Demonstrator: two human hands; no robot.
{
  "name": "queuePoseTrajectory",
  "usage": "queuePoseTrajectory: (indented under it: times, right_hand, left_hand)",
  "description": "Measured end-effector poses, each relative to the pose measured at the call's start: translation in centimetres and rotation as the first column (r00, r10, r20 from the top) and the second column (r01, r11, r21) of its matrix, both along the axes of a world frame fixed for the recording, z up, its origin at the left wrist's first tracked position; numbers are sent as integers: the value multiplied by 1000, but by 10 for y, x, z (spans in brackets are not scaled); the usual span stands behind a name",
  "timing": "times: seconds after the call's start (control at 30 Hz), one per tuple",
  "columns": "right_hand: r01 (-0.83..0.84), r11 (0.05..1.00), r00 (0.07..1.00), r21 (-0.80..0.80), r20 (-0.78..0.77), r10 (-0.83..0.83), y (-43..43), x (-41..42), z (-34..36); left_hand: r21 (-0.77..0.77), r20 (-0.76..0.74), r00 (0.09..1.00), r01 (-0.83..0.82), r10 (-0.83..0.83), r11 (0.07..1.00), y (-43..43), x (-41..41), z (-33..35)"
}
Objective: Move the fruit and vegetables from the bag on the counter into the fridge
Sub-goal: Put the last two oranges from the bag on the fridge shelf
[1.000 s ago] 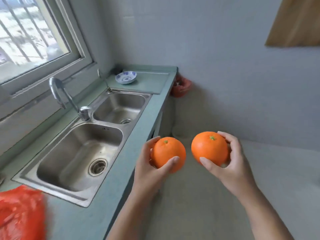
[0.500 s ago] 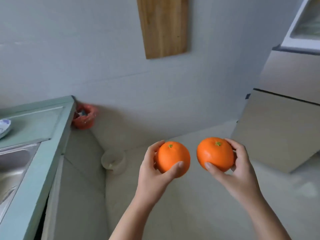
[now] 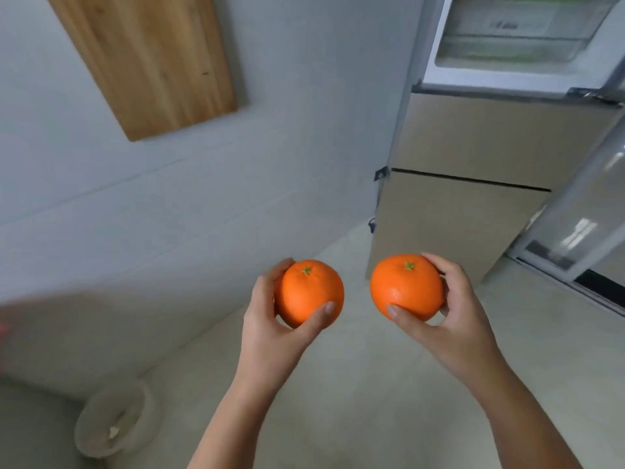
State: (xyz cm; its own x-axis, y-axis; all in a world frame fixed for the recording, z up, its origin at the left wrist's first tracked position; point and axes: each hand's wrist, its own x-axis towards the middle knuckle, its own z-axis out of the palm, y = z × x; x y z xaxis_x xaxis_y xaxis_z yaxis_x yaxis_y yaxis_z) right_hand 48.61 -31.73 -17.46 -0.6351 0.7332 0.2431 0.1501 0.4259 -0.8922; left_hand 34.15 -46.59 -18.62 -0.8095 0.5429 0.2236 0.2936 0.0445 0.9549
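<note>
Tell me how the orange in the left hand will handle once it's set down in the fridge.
The orange is nearly round, so it will probably roll on a flat surface unless wedged. It shows no dent under the left hand's curled fingers, so it is likely firm.

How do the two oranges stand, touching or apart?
Apart. The head view shows floor between the left orange, gripped by the left hand, and the right orange, gripped by the right hand.
</note>
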Motion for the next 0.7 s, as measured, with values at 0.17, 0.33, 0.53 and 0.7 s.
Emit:
queuePoseTrajectory:
  times: [0.17,0.33,0.53,0.7]
  right_hand:
    - [110,990,994,83,14,-112,37,-36,13]
    - [250,964,967,91,36,-254,88,-35,13]
    - [422,902,906,90,-17,-422,188,-26,14]
    - [472,877,882,91,-65,-467,291,-15,30]
  left_hand:
    - [51,36,986,163,-165,985,69,-51,12]
    - [54,34,947,317,-319,947,147,-69,16]
    - [69,6,903,429,-431,901,264,-71,24]
    - [107,-15,884,466,-467,878,371,-62,41]
